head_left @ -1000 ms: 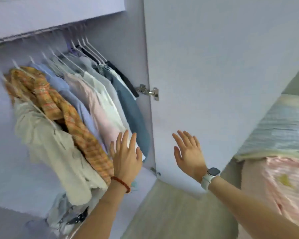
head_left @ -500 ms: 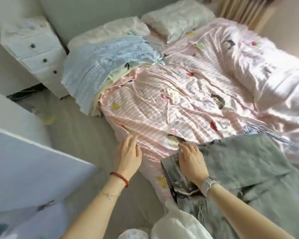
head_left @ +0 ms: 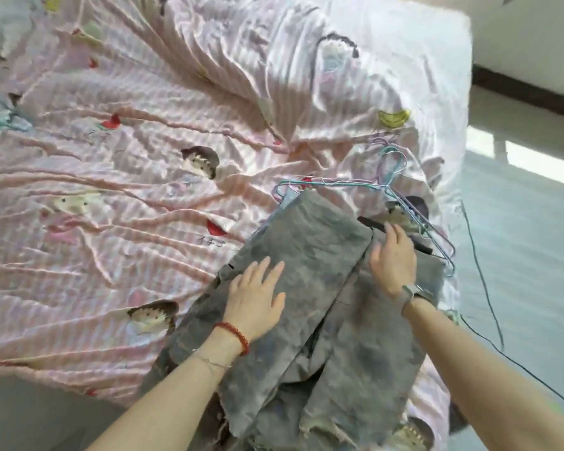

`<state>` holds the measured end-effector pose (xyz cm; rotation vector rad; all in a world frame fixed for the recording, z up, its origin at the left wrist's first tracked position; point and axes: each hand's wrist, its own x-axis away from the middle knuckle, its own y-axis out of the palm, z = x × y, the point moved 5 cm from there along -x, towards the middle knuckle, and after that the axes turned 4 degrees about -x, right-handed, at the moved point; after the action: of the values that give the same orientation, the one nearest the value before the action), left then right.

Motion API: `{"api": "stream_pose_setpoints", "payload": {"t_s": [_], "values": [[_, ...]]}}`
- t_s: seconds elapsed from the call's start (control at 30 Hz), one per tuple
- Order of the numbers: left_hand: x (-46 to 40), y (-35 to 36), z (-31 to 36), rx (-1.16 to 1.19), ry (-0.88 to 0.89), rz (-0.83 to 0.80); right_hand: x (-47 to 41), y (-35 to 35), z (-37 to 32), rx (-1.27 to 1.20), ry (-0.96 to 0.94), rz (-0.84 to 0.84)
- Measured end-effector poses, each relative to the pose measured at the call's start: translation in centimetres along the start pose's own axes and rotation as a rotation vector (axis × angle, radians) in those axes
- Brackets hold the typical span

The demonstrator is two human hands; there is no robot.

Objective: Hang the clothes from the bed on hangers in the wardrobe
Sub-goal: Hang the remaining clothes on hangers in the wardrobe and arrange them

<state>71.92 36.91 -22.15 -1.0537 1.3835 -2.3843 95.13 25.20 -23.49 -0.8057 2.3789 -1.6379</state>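
Lying across the near corner of the bed (head_left: pixel 144 196), a grey washed-denim garment (head_left: pixel 310 288) spreads out under both hands, its frayed hems hanging off the bed edge toward the person. The left hand (head_left: pixel 258 301), a red bead bracelet (head_left: pixel 233 333) at its wrist, rests palm down on the left half of the denim, fingers (head_left: pixel 267 268) straight and slightly spread, holding nothing. The right hand (head_left: pixel 394 262), with a watch (head_left: pixel 412 292) on the wrist, lies flat on the right half, its straight fingertips touching the dark waistband (head_left: pixel 372 222) at the garment's far end. Just beyond those fingertips, a bunch of thin wire hangers (head_left: pixel 388 180) in pale blue and lilac lies on the pink striped bedsheet (head_left: pixel 176 92), partly tucked under the denim's far edge. To the right of the right hand, a thin dark cable (head_left: pixel 482 278) trails down over the floor (head_left: pixel 521 255).
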Motion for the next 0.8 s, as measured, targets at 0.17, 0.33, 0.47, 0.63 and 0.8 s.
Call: {"api": "stream_pose_setpoints", "payload": {"t_s": [0.17, 0.33, 0.47, 0.63, 0.8], "values": [[-3.3, 5.3, 2.3, -0.158, 0.059, -0.273, -7.2, -0.5, 6.4, 0.079, 0.177, -0.061], [-3.9, 7.2, 1.4, -0.217, 0.070, -0.314, -9.0, 0.8, 8.9, 0.081, 0.294, -0.145], [-4.3, 6.5, 1.5, -0.197, 0.080, -0.340, -8.6, 0.0, 8.4, -0.058, 0.301, 0.097], [-7.0, 1.1, 2.9, 0.109, 0.069, 0.071, -5.0, -0.4, 6.9, -0.276, 0.000, 0.338], [-11.9, -6.2, 5.4, 0.009, 0.169, 0.445, -3.0, -2.6, 5.4, -0.301, -0.125, 0.437]]}}
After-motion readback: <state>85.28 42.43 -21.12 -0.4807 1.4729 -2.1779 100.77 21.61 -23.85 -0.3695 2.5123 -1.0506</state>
